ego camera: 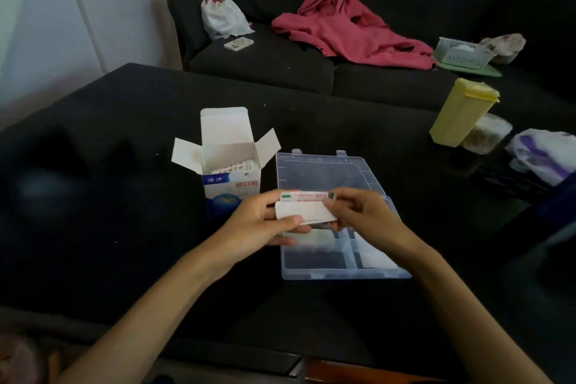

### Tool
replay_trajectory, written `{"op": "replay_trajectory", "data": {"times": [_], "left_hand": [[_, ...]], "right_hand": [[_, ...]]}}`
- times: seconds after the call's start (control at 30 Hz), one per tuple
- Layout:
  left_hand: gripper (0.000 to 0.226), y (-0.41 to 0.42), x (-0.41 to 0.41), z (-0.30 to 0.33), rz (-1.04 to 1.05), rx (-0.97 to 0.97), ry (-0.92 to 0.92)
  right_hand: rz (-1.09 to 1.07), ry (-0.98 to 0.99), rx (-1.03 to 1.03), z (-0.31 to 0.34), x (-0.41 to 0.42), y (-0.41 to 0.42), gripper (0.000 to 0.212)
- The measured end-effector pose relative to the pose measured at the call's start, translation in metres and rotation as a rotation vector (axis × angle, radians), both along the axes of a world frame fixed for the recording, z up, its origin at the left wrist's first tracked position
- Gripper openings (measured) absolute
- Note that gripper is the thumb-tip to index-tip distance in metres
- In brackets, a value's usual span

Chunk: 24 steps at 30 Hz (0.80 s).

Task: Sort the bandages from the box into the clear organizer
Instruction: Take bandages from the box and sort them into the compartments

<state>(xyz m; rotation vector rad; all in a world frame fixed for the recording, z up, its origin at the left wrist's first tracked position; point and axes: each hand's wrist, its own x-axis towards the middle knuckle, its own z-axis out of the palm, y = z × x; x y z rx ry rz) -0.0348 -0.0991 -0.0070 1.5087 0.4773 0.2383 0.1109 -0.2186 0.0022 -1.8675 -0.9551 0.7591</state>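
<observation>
Both hands hold a small stack of bandages (304, 209) over the clear organizer (339, 265). The left hand (265, 223) pinches one end and the right hand (358, 212) pinches the other. More sit in the open box (230, 178) on the worktop (109, 196). They look thin, light and bendy, so holding the ends seems best.

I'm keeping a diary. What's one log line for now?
both hands hold bandages | above organizer | box open
</observation>
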Motion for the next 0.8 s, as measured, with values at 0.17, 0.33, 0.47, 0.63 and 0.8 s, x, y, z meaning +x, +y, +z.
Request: {"op": "replay_trajectory", "data": {"times": [0.17, 0.33, 0.47, 0.63, 0.8], "left_hand": [[0.021, 0.006, 0.004, -0.003, 0.098, -0.075, 0.008], [0.014, 0.003, 0.007, -0.007, 0.123, -0.026, 0.007], [0.012, 0.004, 0.006, -0.008, 0.133, 0.023, 0.001], [0.017, 0.011, 0.003, -0.006, 0.232, 0.119, 0.018], [0.028, 0.021, -0.006, -0.001, 0.466, 0.254, -0.076]], "right_hand": [[0.006, 0.024, 0.069, 0.000, 0.001, 0.002, 0.015], [-0.051, 0.020, 0.098, -0.002, 0.004, 0.000, 0.007], [-0.060, 0.127, 0.013, -0.006, 0.011, -0.003, 0.016], [-0.281, 0.297, 0.136, -0.007, 0.017, -0.003, 0.016], [-0.347, 0.051, 0.075, -0.001, 0.029, -0.015, 0.024]]}}
